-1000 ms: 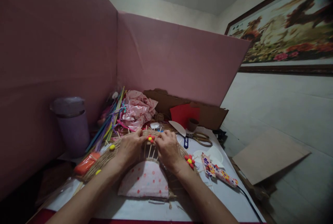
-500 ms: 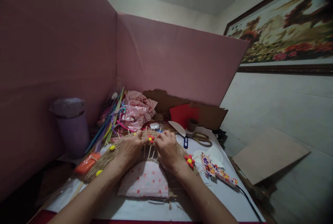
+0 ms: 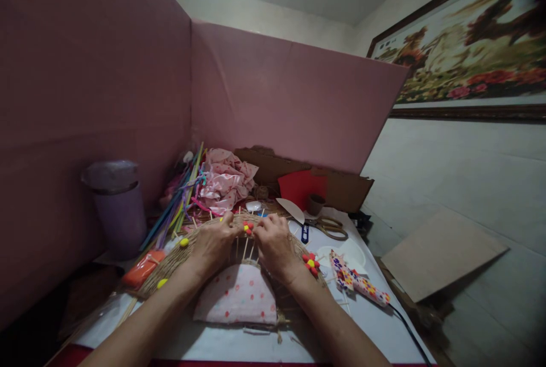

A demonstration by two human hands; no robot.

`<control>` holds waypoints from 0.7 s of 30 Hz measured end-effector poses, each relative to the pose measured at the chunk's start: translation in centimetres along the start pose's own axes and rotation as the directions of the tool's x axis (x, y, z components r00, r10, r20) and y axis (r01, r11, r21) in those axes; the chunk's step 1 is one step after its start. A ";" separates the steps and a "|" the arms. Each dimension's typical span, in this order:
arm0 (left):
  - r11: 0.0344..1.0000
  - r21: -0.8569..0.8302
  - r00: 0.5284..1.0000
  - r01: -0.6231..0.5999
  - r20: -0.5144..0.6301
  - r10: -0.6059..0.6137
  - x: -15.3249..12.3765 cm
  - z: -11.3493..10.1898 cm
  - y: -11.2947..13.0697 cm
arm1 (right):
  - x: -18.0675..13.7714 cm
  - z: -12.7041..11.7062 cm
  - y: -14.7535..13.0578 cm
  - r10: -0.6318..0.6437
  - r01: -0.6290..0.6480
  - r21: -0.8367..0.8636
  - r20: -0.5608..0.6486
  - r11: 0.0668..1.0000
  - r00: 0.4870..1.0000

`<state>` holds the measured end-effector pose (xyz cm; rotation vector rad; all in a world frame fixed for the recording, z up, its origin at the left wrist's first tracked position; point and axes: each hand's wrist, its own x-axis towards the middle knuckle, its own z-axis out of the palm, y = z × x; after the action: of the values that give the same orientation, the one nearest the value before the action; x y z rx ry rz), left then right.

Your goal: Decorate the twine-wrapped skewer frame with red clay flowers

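Observation:
A half-round woven jute arch [image 3: 170, 262] on wooden sticks lies on the white table [image 3: 384, 333], with a pink dotted fabric half-circle [image 3: 237, 300] inside it. At the top of the arch sits a small red and yellow flower [image 3: 247, 227]. My left hand [image 3: 213, 244] and my right hand [image 3: 275, 246] rest on the arch on either side of that flower, fingers curled and pinching at it. A second red flower [image 3: 311, 262] is on the arch by my right wrist. Yellow beads [image 3: 183, 241] dot the left side.
A glue gun covered in coloured dots [image 3: 358, 284] lies at the right, its cord running off the table. Scissors [image 3: 326, 226], a blue cutter [image 3: 304, 232], red paper [image 3: 302, 186] and cardboard [image 3: 341, 188] lie behind. Coloured sticks [image 3: 177, 205], pink cloth [image 3: 224, 182], a purple jar [image 3: 117, 205] at the left.

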<state>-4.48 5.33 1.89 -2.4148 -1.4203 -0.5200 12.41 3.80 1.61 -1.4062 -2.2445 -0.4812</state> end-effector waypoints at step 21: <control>0.999 0.002 0.999 0.045 -0.018 -0.045 -0.1 -0.1 -0.5 | 0.0 0.0 0.1 0.000 0.000 -0.004 -0.015 1.000 1.000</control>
<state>-4.99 5.49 2.01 -2.3753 -1.4698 -0.5494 12.53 3.82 1.59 -1.4004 -2.2330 -0.4944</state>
